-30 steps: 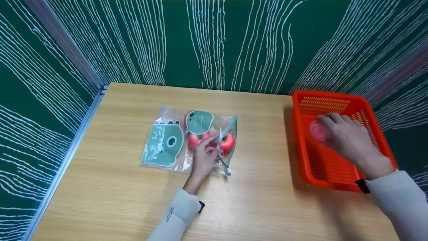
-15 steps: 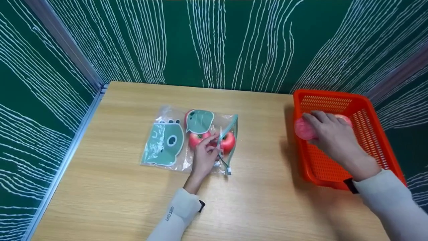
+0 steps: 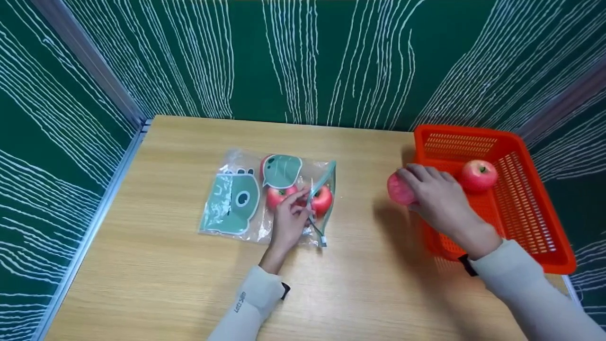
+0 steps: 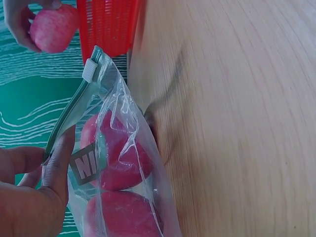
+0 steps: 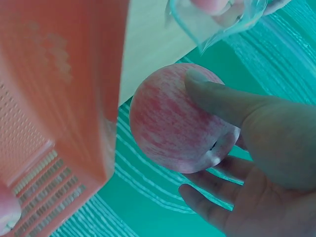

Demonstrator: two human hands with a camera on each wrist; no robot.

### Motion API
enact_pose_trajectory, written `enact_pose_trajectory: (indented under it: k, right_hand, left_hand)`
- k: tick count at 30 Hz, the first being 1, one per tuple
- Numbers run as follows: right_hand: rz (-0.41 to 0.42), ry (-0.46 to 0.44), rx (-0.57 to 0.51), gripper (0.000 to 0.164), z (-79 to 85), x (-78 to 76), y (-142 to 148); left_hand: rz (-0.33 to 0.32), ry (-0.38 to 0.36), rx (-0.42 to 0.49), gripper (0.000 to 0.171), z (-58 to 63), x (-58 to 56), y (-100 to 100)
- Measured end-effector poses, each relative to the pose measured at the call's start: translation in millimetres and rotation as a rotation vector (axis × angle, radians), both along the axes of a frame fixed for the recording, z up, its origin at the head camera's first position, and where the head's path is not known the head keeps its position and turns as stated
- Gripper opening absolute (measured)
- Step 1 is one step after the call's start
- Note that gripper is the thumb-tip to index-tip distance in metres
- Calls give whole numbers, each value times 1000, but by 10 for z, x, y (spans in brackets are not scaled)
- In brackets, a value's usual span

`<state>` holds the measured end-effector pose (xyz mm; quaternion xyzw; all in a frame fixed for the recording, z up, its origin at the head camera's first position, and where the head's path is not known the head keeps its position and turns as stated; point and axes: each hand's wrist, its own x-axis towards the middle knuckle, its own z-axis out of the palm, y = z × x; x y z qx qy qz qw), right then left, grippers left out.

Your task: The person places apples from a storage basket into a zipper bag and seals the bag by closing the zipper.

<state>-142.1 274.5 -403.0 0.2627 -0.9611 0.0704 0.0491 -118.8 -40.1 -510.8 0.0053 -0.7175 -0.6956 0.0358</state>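
Note:
My left hand (image 3: 289,220) pinches the green-edged mouth of a clear zip bag (image 3: 232,203) printed with a green cartoon animal. Inside the bag lie several red apples (image 4: 118,153), pressed against the plastic in the left wrist view. The bag's white slider (image 4: 90,70) sits at one end of the zip edge. My right hand (image 3: 435,201) grips another red apple (image 5: 173,118), thumb on one side and fingers round the other. It holds this apple above the table, just left of the orange basket's near-side wall.
An orange plastic basket (image 3: 565,251) with slotted walls stands at the table's right side. One red apple (image 3: 479,175) lies in it. Green panels (image 3: 322,61) with white wavy lines enclose the wooden table (image 3: 156,265) at the back and sides.
My right hand has carried its apple left, out of the basket and over the table, uncovering the apple left in the basket. The left hand and the bag have stayed put.

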Motion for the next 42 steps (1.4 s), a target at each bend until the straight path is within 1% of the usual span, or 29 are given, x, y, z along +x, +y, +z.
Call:
enact_pose_trajectory:
  k: [3, 7, 12, 15, 20, 28, 30, 37, 42]
  right_hand:
    - [1, -22, 13, 96, -37, 5, -106]
    - [14, -36, 1, 96, -103, -1, -225]
    - [46, -17, -28, 90, -205, -5, -368]
    - [46, -31, -35, 90, -268, 1, -450]
    - [23, -72, -35, 94, -371, 2, -566]
    - [-19, -143, -59, 92, -522, -26, -715]
    - [-32, -159, -71, 92, -560, -38, -748]
    - [-87, -216, -75, 95, -672, -101, -863]
    - [-109, -233, -82, 91, -729, -137, -920]
  left_hand:
    - [-3, 19, 8, 50, -18, -3, -5]
    - [-6, 31, 5, 49, -23, -5, -8]
    - [-4, 3, -6, 51, -11, -9, -9]
    - [-6, -5, -14, 51, -11, -14, -8]
    - [-12, 0, -24, 50, -7, -21, -6]
    - [-7, 24, -17, 49, -28, -26, -2]
    - [-5, 20, -13, 49, -31, -25, 2]
    - [-10, -34, 26, 51, -30, -4, -1]
    - [-9, -32, 31, 50, -38, 1, 1]
